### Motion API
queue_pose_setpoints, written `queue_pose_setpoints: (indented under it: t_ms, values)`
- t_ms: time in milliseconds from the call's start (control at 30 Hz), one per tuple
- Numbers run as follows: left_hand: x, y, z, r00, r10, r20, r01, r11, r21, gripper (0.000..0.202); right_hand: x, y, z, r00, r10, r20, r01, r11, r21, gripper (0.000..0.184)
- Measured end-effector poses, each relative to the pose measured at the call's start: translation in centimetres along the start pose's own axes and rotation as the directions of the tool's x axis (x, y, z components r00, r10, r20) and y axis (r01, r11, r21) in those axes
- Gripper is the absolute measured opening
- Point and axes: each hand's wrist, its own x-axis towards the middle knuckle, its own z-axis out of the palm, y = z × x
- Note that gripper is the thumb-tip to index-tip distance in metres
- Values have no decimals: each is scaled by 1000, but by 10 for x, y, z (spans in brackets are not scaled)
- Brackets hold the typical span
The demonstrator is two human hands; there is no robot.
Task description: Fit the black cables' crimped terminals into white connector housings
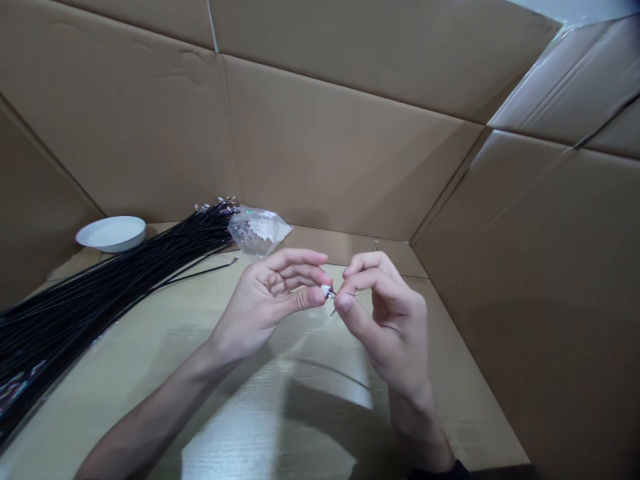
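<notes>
Between the thumb and fingertips of my left hand [267,293] is a small white plug connector [327,291]. Thin wires [333,297] run from the connector toward my right hand [387,310], whose thumb and index finger pinch them. One short wire end points down below the connector. Both hands are close together, raised above the table in the middle of the view. Most of what the right fingers grip is hidden behind them.
A thick bundle of black cables [125,280] with small connectors at its far end spans the left side. Beside it lie a clear plastic bag of white pieces [260,230] and a white round dish [111,233]. Cardboard walls [325,133] surround the table [210,320].
</notes>
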Motion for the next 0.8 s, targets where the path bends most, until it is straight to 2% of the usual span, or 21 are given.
queue_pose_setpoints:
  t_ms: [200, 300, 400, 500, 567, 700, 800]
  values:
    - [1, -10, 7, 999, 14, 45, -14, 1000, 6, 28, -2, -10, -9, 993, 112, 23, -110, 992, -63, 14]
    - [1, -10, 8, 998, 54, 43, -59, 992, 113, 28, -1, -12, -12, 993, 112, 24, -109, 988, -108, 15]
    - [-2, -2, 6, 987, 113, 110, -141, 947, 290, 17, 2, -10, -15, 991, 123, 58, -117, 989, -92, 13]
    - [-6, 7, 4, 966, 153, 209, -231, 874, 428, 5, 5, -8, -17, 986, 131, 101, -122, 988, -93, 13]
    - [-9, 12, 3, 951, 197, 237, -294, 810, 508, 4, 5, -7, -18, 984, 125, 128, -112, 988, -104, 13]
    - [-15, 17, 1, 937, 246, 249, -350, 621, 701, 9, 6, -5, -17, 981, 118, 156, -101, 988, -113, 12]
    - [-18, 19, 0, 922, 251, 296, -385, 488, 783, 11, 6, -4, -14, 982, 84, 167, -64, 991, -117, 9]
